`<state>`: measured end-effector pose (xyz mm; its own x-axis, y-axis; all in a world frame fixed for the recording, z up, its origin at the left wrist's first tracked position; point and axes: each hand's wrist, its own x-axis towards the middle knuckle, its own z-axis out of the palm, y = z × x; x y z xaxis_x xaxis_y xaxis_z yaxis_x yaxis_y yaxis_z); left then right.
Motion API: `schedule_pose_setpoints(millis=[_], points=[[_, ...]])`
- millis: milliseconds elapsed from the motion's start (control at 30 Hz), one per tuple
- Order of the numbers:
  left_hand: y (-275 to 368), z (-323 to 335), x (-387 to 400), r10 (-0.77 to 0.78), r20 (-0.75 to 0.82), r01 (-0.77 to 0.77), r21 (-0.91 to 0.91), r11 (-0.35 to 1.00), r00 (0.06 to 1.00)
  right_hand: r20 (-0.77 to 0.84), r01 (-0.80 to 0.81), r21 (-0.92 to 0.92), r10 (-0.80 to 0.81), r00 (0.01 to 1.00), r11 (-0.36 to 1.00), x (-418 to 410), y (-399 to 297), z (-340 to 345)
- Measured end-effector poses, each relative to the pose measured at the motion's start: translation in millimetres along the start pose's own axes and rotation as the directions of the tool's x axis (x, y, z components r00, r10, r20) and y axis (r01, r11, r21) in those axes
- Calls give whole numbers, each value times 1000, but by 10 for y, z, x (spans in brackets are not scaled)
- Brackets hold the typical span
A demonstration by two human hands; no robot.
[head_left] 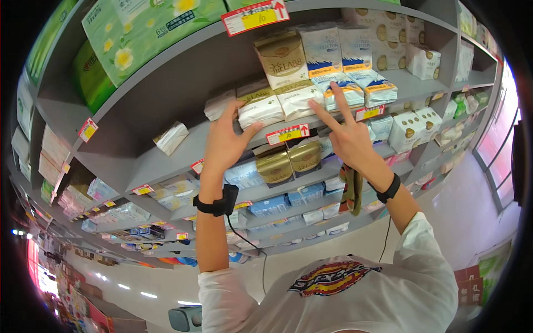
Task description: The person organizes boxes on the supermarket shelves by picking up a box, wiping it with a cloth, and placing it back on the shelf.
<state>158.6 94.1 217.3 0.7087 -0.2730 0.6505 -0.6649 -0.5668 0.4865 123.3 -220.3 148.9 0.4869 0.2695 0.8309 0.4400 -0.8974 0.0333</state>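
Observation:
My left hand [227, 139] is at the left end of a gold-and-white tissue pack [261, 111], fingers at its far corner and thumb along its front. My right hand [349, 135] has its index and middle fingers spread, over a second gold-and-white pack [300, 102] and a blue-and-white cotton tissue pack [339, 92]. A camouflage-patterned cloth [352, 189] hangs from beneath the right hand; its other fingers look curled around it, partly hidden. More packs stand upright behind, one gold [281, 58] and two blue-and-white [320, 48].
A small tissue pack [171, 138] lies alone further left on the grey shelf [150, 166]. Price tags [288, 134] line the shelf edge. Lower shelves hold gold packs [275, 166] and blue packs [268, 206]. A cable [250, 241] hangs from my left wristband [218, 202].

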Motion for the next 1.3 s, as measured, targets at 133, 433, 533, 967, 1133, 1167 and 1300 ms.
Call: schedule_pose_setpoints(millis=[133, 433, 533, 967, 1133, 1167, 1300], points=[[-49, -46, -28, -54, -18, 55, 53, 997, 998, -103, -21, 299, 54, 993, 954, -59, -171, -89], [-406, -972, -371, 173, -293, 25, 567, 823, 940, 108, -320, 457, 306, 946, 830, -1866, -143, -439], [-701, -1445, -430, -116, -325, 305, 622, 721, 938, 323, -589, 410, 493, 808, 696, -2969, -52, -539], [-958, -1670, -365, -150, -209, 190, 187, 964, 966, 386, -750, 376, 645, 660, 544, -2549, -166, -756], [73, -1604, -1669, 139, -373, -100, 124, 987, 917, 377, -737, 249, 638, 671, 628, -3198, -23, -450], [139, -1479, -1976, 83, -380, -100, -26, 995, 921, 396, -722, 250, 613, 684, 645, -3452, 20, -371], [535, -851, -2939, -265, -377, -138, -766, 628, 887, 656, -911, 404, 669, 350, 80, -3617, 89, -366]])
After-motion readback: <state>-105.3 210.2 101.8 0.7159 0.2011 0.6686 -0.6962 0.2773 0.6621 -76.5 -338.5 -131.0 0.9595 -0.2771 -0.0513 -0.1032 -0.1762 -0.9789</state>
